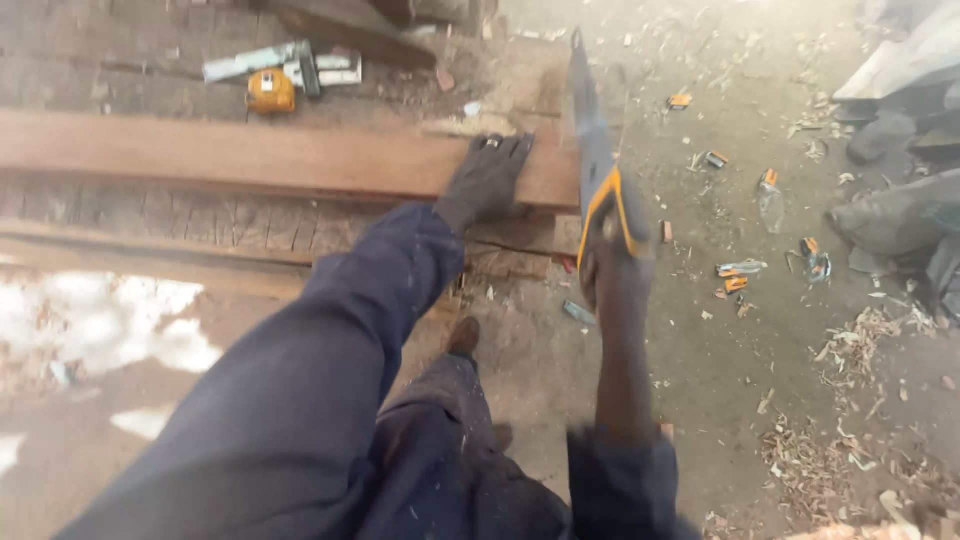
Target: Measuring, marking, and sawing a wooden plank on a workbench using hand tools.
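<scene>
My left hand (487, 180) lies spread flat on the long plank (250, 158), pinning it near its right end. My right hand (612, 262) is wrapped tight round the handsaw (592, 140) handle (blade raised beside the plank's end); I judge steady pressure keeps the board from shifting.

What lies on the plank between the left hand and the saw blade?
Nothing: in the head view, only a short bare stretch of plank separates the left hand, pressed flat on it, from the handsaw gripped by the right hand.
</scene>
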